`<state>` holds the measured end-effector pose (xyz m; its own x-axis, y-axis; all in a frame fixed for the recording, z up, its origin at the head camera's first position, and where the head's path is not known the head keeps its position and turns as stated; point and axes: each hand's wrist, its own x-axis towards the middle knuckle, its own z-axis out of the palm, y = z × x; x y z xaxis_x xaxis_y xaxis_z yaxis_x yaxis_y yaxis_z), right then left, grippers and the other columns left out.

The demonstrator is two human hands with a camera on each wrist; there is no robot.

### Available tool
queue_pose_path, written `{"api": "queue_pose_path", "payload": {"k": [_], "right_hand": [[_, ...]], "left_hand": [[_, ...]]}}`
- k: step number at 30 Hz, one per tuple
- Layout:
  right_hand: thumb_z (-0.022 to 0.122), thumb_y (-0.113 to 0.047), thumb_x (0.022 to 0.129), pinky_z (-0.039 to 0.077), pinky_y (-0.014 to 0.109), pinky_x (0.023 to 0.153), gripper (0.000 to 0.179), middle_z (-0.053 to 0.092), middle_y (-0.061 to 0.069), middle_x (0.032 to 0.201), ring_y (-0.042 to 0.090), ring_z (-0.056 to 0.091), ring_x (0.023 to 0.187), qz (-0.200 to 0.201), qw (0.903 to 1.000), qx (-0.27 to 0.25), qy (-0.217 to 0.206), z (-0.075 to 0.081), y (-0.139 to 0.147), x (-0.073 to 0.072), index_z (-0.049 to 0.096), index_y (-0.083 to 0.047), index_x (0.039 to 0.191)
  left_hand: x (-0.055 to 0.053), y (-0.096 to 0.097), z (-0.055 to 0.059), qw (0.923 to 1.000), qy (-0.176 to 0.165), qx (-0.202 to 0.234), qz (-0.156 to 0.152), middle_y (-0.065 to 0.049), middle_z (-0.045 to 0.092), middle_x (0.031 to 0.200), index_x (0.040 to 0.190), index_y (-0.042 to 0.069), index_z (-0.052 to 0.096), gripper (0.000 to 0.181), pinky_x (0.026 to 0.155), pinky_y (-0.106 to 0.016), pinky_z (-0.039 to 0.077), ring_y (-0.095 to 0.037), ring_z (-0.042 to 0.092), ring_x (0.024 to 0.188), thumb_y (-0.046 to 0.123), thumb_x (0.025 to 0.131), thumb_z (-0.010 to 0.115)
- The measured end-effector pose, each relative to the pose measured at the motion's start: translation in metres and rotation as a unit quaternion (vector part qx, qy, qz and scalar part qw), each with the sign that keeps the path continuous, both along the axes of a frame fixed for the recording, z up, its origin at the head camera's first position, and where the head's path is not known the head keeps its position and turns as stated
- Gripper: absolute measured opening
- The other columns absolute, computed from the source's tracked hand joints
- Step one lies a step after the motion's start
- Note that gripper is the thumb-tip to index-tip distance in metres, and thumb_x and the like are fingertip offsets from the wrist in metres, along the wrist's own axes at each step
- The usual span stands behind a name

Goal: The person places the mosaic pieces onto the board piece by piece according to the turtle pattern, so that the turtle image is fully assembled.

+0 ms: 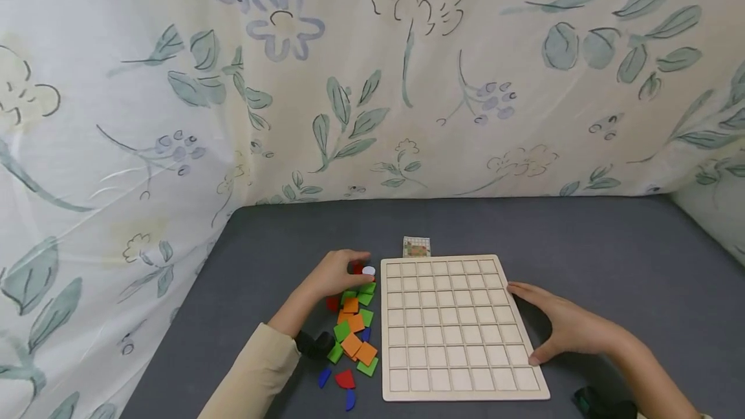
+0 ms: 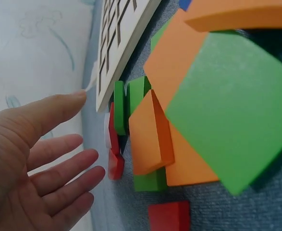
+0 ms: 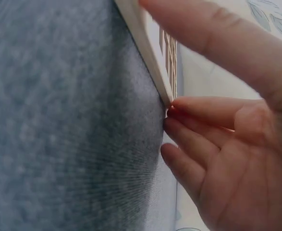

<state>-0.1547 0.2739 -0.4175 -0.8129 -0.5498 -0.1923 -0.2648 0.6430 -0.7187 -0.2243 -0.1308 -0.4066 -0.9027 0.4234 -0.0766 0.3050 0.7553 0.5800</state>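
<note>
A wooden grid board (image 1: 460, 328) with several rows of shallow square cells lies flat on the dark table. At its right edge, my right hand (image 1: 567, 322) rests with thumb and fingertips spread apart along the rim; the right wrist view shows these fingertips (image 3: 177, 103) at the board's side. My left hand (image 1: 334, 275) hovers with fingers apart at the far end of a heap of coloured pieces, around a white round piece (image 1: 368, 271) and red pieces (image 2: 115, 163). Nothing is held in it. Green squares (image 2: 232, 110) and orange squares (image 1: 351, 344) overlap in the heap.
A small printed card (image 1: 416, 247) lies behind the board's far edge. Nearer the front are a red quarter-round piece (image 1: 345, 379) and blue curved pieces (image 1: 324, 377). A floral curtain (image 1: 349, 83) hangs behind and to the left of the table (image 1: 291, 231).
</note>
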Motion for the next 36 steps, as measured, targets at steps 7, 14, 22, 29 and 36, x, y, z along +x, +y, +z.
{"api": "queue_pose_path", "payload": {"k": [7,14,22,29,36], "right_hand": [[0.084,-0.038,0.056,0.032,0.065,0.084,0.113,0.019,0.032,0.144,0.056,0.02,0.127,0.002,1.0,0.0,0.01,0.0,0.0,0.001,0.024,0.003,0.143],[0.084,-0.039,0.056,0.033,0.064,0.084,0.113,0.021,0.031,0.144,0.055,0.021,0.126,0.003,0.9998,0.003,0.017,-0.001,0.001,0.001,0.026,0.003,0.143],[0.084,-0.038,0.057,0.032,0.065,0.084,0.112,0.021,0.031,0.145,0.056,0.02,0.127,0.006,0.9999,0.0,0.01,-0.003,0.001,0.0,0.025,0.002,0.143],[0.084,-0.038,0.057,0.031,0.066,0.084,0.113,0.021,0.031,0.144,0.056,0.019,0.127,-0.001,1.0,0.001,0.003,-0.001,0.0,0.001,0.025,0.002,0.144],[0.083,-0.04,0.056,0.031,0.066,0.085,0.113,0.02,0.03,0.145,0.056,0.018,0.128,-0.005,1.0,0.005,-0.002,-0.001,0.001,0.001,0.025,0.0,0.144]], "left_hand": [[-0.003,0.003,-0.001,0.9997,0.013,-0.019,0.001,-0.011,0.061,0.118,0.12,0.005,0.062,0.039,0.092,-0.043,0.044,-0.028,0.054,0.111,0.022,0.086,0.066],[-0.006,0.01,-0.004,0.9979,0.039,-0.052,0.004,-0.007,0.066,0.1,0.107,0.008,0.07,0.026,0.077,-0.036,0.051,-0.02,0.06,0.088,0.021,0.084,0.068],[-0.008,0.023,-0.002,0.9883,0.073,-0.125,0.046,-0.005,0.069,0.091,0.095,0.009,0.074,0.022,0.068,-0.03,0.052,-0.017,0.061,0.077,0.024,0.08,0.071],[-0.01,0.026,0.003,0.9848,0.089,-0.146,0.031,-0.003,0.07,0.082,0.09,0.009,0.075,0.017,0.06,-0.027,0.051,-0.013,0.062,0.066,0.023,0.081,0.071],[-0.016,0.023,0.006,0.991,0.067,-0.116,0.002,-0.004,0.07,0.086,0.096,0.009,0.074,0.017,0.061,-0.027,0.051,-0.013,0.063,0.069,0.02,0.086,0.065]]}}
